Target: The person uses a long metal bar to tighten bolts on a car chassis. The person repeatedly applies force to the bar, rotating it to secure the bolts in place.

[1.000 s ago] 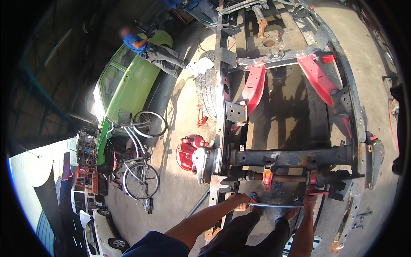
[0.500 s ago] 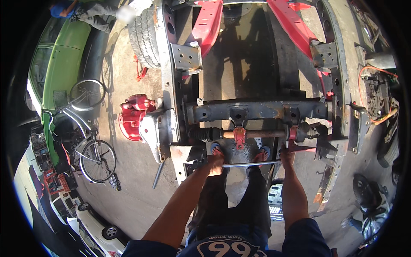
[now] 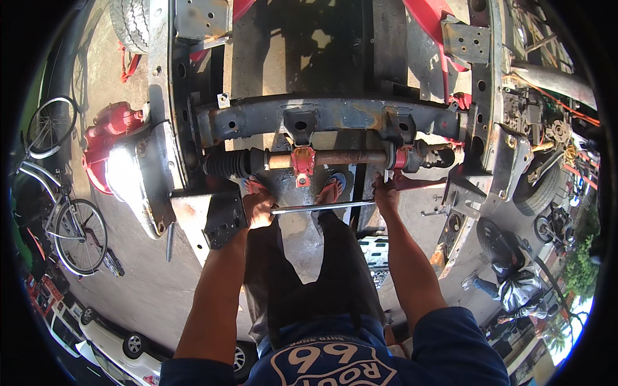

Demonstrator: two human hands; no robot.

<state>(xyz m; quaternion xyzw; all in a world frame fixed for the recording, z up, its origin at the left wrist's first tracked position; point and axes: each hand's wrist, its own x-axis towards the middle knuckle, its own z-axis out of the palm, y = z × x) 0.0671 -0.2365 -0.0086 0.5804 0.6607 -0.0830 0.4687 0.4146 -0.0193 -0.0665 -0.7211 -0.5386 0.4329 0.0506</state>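
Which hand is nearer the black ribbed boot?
Left. Your left hand grips one end of the metal bar, below and right of the ribbed boot; your right hand holds the other, farther right.

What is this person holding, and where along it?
A long silver metal bar: the left hand grips its left end, the right hand its right end.

There are two bare hands, one left hand and one right hand, with one long silvery metal bar between them. Two red metal brackets sit around one rust-brown metal shaft. One dark steel crossmember carries two black holed steel mounts along its lower edge. Two blue-soled, red-strapped sandals and one silver bicycle with two spoked wheels stand on the grey concrete floor.
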